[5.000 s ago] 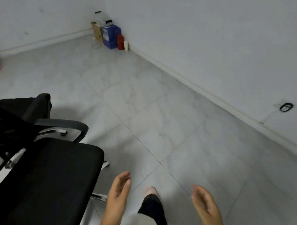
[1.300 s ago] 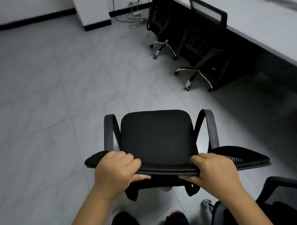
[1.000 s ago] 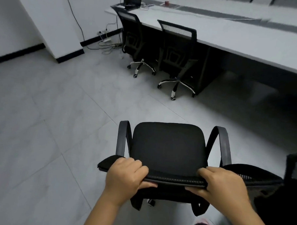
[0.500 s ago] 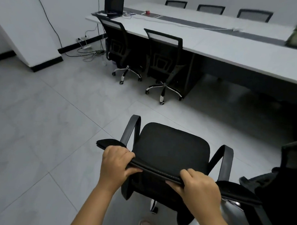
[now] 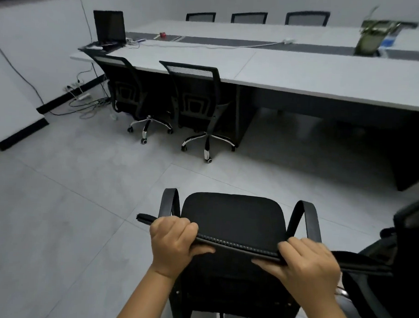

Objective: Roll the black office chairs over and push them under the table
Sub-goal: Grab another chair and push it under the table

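Hands clamp the top edge of a black chair's point(image 5: 233, 217) backrest: the left hand point(image 5: 173, 243) and right hand point(image 5: 309, 261) each keep a tight grip on it. That chair stands on the floor point(image 5: 57, 212), well apart from the counter point(image 5: 303, 74), where two chairs point(image 5: 194, 98) are tucked in.
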